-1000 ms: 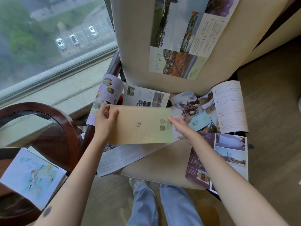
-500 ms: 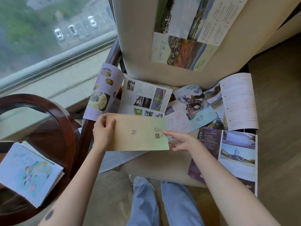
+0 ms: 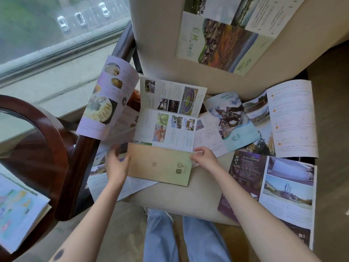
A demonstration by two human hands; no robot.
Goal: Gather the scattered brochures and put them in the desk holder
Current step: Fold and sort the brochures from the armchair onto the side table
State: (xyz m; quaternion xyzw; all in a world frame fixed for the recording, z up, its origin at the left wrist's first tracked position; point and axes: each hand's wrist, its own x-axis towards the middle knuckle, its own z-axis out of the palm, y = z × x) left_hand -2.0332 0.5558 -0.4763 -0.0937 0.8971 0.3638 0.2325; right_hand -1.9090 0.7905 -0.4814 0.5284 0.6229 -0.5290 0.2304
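A tan folded brochure [image 3: 158,164] lies at the front of the beige chair seat [image 3: 200,195]. My left hand [image 3: 116,165] grips its left edge, thumb on top. My right hand [image 3: 203,157] pinches its upper right corner. Its top edge meets an unfolded white photo brochure [image 3: 166,110]. Around it lie a lilac food brochure [image 3: 105,99] draped over the chair arm, a teal statue brochure [image 3: 232,120], a white text sheet [image 3: 292,118] and a purple brochure [image 3: 268,186]. Another brochure [image 3: 222,40] leans on the chair back. No desk holder is in view.
A round dark wooden table [image 3: 47,148] stands at the left with a pastel booklet stack [image 3: 17,210] on it. The dark wooden chair arm [image 3: 81,167] is between table and seat. A window [image 3: 56,25] is at the upper left. My legs [image 3: 181,239] are below the seat.
Both hands drew the tan brochure down toward the seat's front edge, uncovering the white photo brochure behind it. My right hand shifted from the brochure's right edge to its upper right corner.
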